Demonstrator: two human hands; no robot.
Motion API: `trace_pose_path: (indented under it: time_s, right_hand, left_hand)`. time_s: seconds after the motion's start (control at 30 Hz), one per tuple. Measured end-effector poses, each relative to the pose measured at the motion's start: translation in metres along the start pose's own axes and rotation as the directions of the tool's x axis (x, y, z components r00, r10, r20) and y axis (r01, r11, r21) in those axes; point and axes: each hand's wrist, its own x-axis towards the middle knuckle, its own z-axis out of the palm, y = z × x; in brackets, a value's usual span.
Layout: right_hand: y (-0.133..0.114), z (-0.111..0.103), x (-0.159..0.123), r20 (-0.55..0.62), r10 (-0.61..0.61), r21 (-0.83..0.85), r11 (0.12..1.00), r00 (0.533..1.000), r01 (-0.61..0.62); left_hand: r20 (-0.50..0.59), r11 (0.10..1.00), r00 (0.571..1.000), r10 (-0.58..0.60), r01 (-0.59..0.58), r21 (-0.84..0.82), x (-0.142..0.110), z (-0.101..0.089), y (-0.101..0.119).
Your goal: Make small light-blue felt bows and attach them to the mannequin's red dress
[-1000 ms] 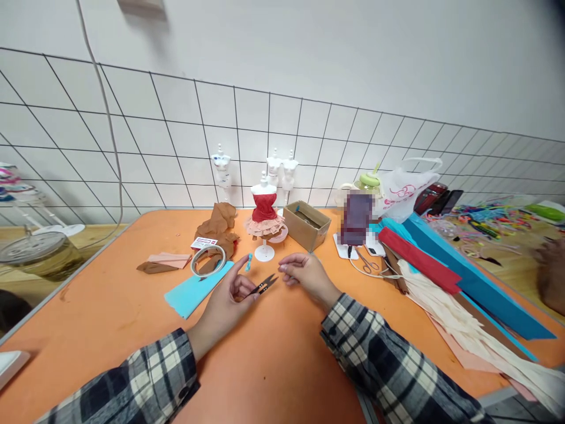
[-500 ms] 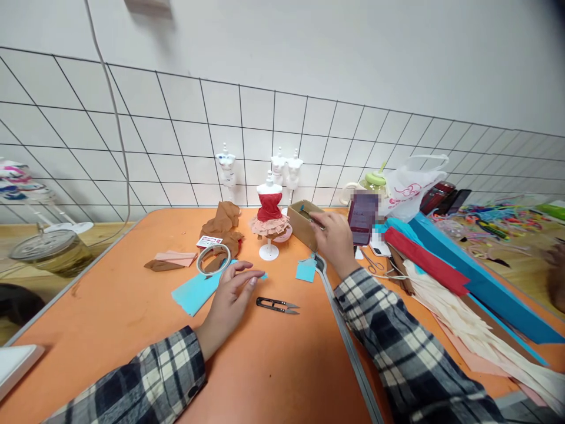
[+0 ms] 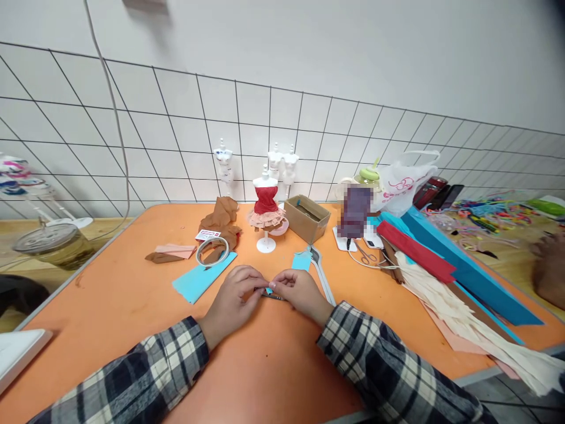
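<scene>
My left hand point(image 3: 236, 300) pinches a small bright-blue paper piece point(image 3: 269, 291) low over the table. Meeting it there, my right hand point(image 3: 302, 292) has thumb and forefinger pressed together at the piece's edge; whatever it holds is too small to make out. Black thread snips point(image 3: 273, 297) lie below the fingertips, mostly hidden by the hands. Just behind the right hand is a blue paper square point(image 3: 301, 261). A small dress form point(image 3: 265, 201) in a red bodice and ruffled pink skirt stands beyond both hands.
An open cardboard box point(image 3: 308, 220) stands right of the dress form. At left lie a tape roll point(image 3: 212, 252), a blue strip point(image 3: 198, 284) and brown crepe paper point(image 3: 219, 219). Scissors point(image 3: 366, 257), a phone point(image 3: 355, 211) and stacked coloured paper point(image 3: 445, 282) occupy the right side.
My right hand has left the cardboard box and come down and left to meet my left hand. The snips, earlier in plain view, are now mostly covered. The view has shifted slightly.
</scene>
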Motion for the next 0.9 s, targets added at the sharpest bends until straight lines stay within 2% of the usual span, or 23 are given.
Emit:
trace_pose_path:
  time_s: [0.07,0.17,0.43,0.5,0.6,0.67,0.77,0.9]
  right_hand:
    - [0.001,-0.001,0.000,0.049,0.051,0.017,0.999,0.997,-0.052]
    - [0.004,0.000,0.000,0.106,0.064,0.082,0.994,0.992,-0.072]
    - [0.011,0.002,0.003,0.135,0.089,0.059,0.993,0.987,-0.098]
    - [0.009,0.001,0.003,0.116,0.084,0.024,0.996,0.990,-0.088]
    - [0.007,0.000,0.004,0.037,0.036,-0.013,0.999,0.999,-0.036]
    - [0.007,0.000,0.005,-0.026,-0.028,-0.023,0.999,0.999,0.027]
    - [0.010,0.002,0.006,-0.051,-0.125,-0.047,0.991,0.991,0.123]
    - [0.014,0.001,0.006,-0.021,-0.182,-0.106,0.978,0.983,0.179]
  left_hand:
    - [0.005,1.000,1.000,0.007,-0.007,0.018,-0.001,0.001,0.001]
    - [0.004,1.000,1.000,0.004,-0.004,0.021,-0.002,0.001,-0.001]
    - [0.031,1.000,0.999,0.013,-0.014,0.021,-0.001,-0.001,-0.003]
    - [-0.033,0.998,0.998,-0.050,0.049,-0.036,-0.001,-0.001,-0.001]
    - [-0.097,0.963,0.969,-0.226,0.208,-0.170,0.001,-0.002,0.001]
    - [-0.010,0.926,0.956,-0.292,0.280,-0.253,0.002,0.000,0.002]
    - [0.119,0.902,0.951,-0.284,0.307,-0.304,0.004,0.004,0.002]
    - [0.124,0.895,0.948,-0.293,0.318,-0.312,0.004,0.009,0.002]
